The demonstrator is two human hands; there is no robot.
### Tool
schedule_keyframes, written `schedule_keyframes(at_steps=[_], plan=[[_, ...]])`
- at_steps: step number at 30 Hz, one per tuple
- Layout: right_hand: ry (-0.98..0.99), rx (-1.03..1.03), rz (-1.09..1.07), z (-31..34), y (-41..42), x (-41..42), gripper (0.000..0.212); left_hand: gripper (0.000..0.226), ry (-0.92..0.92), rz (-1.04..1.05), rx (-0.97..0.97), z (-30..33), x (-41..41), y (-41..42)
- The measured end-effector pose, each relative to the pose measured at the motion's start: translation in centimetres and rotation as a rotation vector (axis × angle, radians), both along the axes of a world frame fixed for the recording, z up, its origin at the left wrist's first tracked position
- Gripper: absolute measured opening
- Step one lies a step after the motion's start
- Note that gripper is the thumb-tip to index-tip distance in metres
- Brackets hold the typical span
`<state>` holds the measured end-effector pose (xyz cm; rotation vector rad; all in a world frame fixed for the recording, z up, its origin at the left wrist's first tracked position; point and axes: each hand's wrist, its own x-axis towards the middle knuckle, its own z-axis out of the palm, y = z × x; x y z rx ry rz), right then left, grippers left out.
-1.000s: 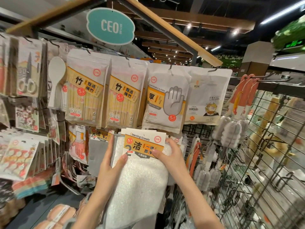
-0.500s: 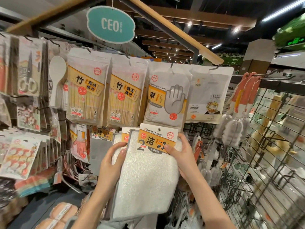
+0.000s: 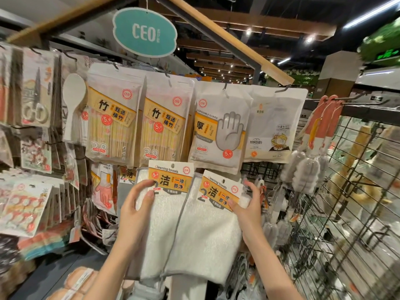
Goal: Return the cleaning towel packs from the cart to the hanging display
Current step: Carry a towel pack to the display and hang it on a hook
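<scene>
Right hand (image 3: pixel 246 204) pinched the tilted white cleaning-towel pack's orange header (image 3: pixel 218 192); left hand (image 3: pixel 138 204) gripped the second white pack (image 3: pixel 164 204). Hook hidden; missing the header hole risked a drop.

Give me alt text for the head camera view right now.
Two bare hands hold two white cleaning towel packs with orange header cards side by side at a hanging shop display: left hand on the left pack, right hand on the tilted right pack. Bamboo chopstick packs hang above.
</scene>
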<state>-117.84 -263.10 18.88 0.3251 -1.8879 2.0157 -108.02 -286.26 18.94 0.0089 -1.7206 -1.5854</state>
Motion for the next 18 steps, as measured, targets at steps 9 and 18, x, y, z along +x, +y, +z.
schedule_keyframes(at_steps=[9, 18], plan=[[-0.054, 0.121, -0.089, -1.3, 0.7, -1.9, 0.031, 0.024, 0.004, 0.041, -0.004, -0.4, 0.2, -1.4], [-0.030, 0.188, -0.066, -1.6, 1.0, -2.8, 0.026, 0.022, -0.002, 0.053, 0.014, -0.4, 0.1, -1.7]])
